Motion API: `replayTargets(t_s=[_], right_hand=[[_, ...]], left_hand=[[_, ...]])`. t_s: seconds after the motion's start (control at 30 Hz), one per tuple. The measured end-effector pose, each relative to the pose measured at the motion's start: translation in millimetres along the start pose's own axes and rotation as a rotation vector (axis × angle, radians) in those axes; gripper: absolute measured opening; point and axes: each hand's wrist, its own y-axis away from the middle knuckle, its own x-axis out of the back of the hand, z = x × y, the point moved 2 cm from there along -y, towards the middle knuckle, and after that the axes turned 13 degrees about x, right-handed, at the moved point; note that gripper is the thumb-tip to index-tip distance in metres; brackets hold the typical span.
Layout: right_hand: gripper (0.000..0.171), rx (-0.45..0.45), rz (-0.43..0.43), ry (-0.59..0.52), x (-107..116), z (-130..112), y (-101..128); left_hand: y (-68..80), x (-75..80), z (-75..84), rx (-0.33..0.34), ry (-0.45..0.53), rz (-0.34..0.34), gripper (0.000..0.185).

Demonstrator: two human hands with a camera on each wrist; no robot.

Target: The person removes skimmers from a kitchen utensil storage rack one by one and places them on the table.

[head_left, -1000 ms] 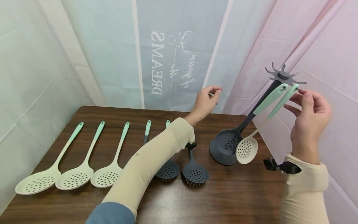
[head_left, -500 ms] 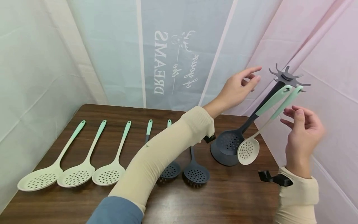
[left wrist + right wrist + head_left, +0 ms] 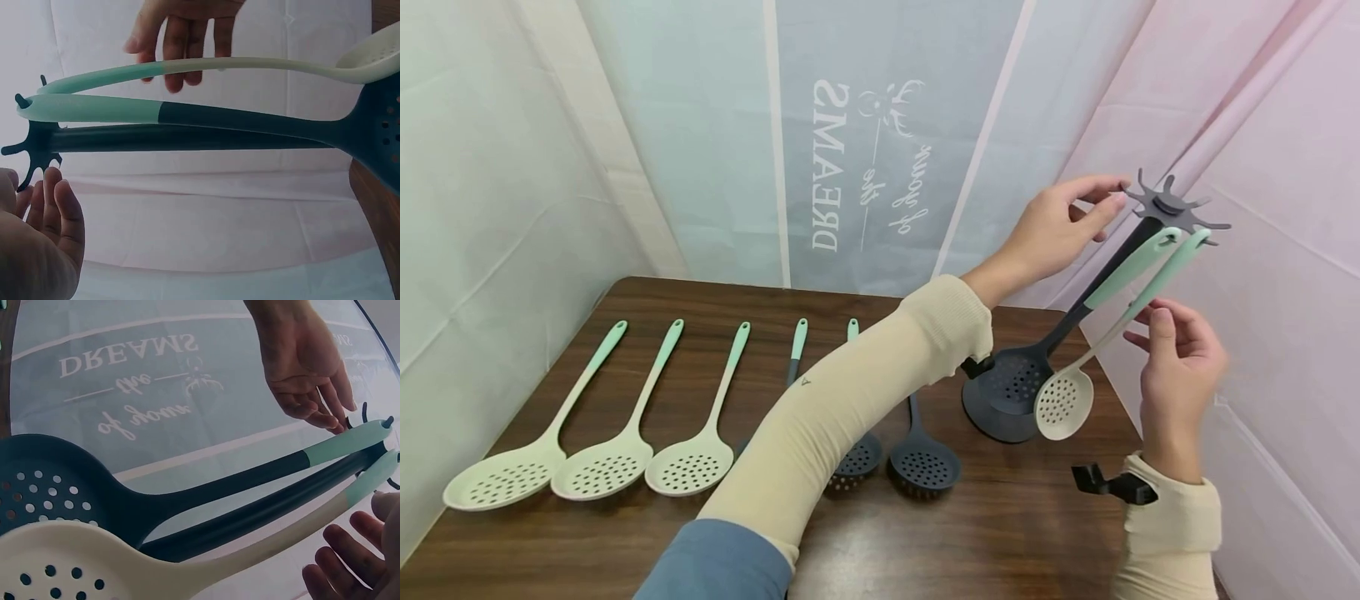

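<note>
Skimmers hang from the dark utensil rack (image 3: 1157, 208): a dark skimmer (image 3: 1022, 379) and a cream skimmer (image 3: 1063, 400), both just below my left hand (image 3: 1060, 225), whose straight fingers touch the rack's pronged top. I see my right hand (image 3: 1176, 375) relaxed beside the cream skimmer's mint handle, gripping nothing.

Looks like a makeshift recording booth, not a real kitchen. Walled on all sides by hanging fabric sheets (image 3: 685, 150) in pale green, blue and pink, one printed with mirrored "DREAMS" lettering (image 3: 826, 167). Furnished only with a dark wood table (image 3: 1015, 525), bearing a neat row of slotted spoons (image 3: 602, 467) and a hook stand (image 3: 1165, 204), laid out like demo props.
</note>
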Motion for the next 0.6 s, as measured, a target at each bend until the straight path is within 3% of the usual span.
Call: replayTargets(t_s=[0.23, 0.6], right_hand=[[0.024, 0.001, -0.063, -0.039, -4.6, 4.0, 5.7], [0.024, -0.058, -0.115, 0.122, -3.9, 7.8, 7.5]], left_hand=[[-0.9, 4.0, 6.0, -0.003, -0.006, 0.011, 0.026], [2.6, 5.4, 9.7, -0.014, -0.071, 0.037, 0.019]])
